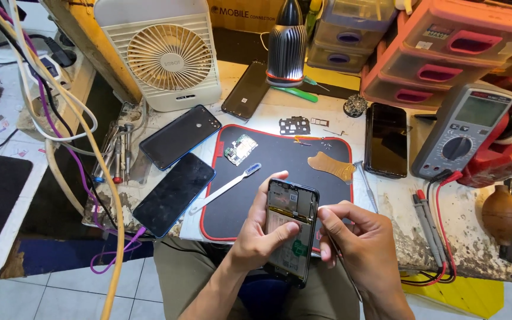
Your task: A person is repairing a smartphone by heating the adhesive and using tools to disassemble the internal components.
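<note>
Phone [291, 228] opened, gripped in left hand [262, 234] | right hand [357, 240] pinching thin tool [334, 246] beside it

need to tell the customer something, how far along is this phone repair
Done: the opened phone has its back off, and a small circuit board and metal shield lie out by the black mat.

In hand: left hand holds the phone; right hand works a thin tool at its edge.

Left: those parts are not back in, and the phone is uncovered.
</note>
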